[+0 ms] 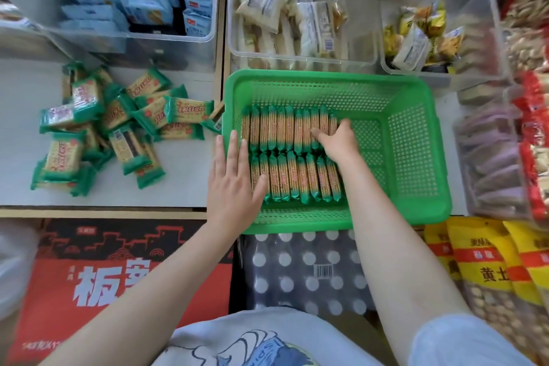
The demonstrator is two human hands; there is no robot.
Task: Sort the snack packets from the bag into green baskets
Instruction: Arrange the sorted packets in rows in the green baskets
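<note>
Step in hand: the person is squaring up two rows of green-ended cracker packets point(292, 154) standing on edge inside the green basket point(416, 157), filling its left part.
Left hand point(234, 178): it is lying flat against the basket's left wall, fingers straight and together, thumb touching the near row's first packet; it is gripping nothing.
Right hand point(338, 140): it is pressing on the right end of the far row, fingers bent over the packet tops; whether they are pinching a packet, I cannot tell.
Loose packets point(113, 128): a heap of the same crackers is waiting on the white shelf, just left of the basket, some touching its left wall.
How to do it well: the right hand is best pushing leftward against the left hand's brace, keeping packets upright and tight, so neither row is toppling into the bare right part.
Risk: pressing down too hard is likely cracking the biscuits.
Progress: judging by the heap, roughly half is done.
</note>
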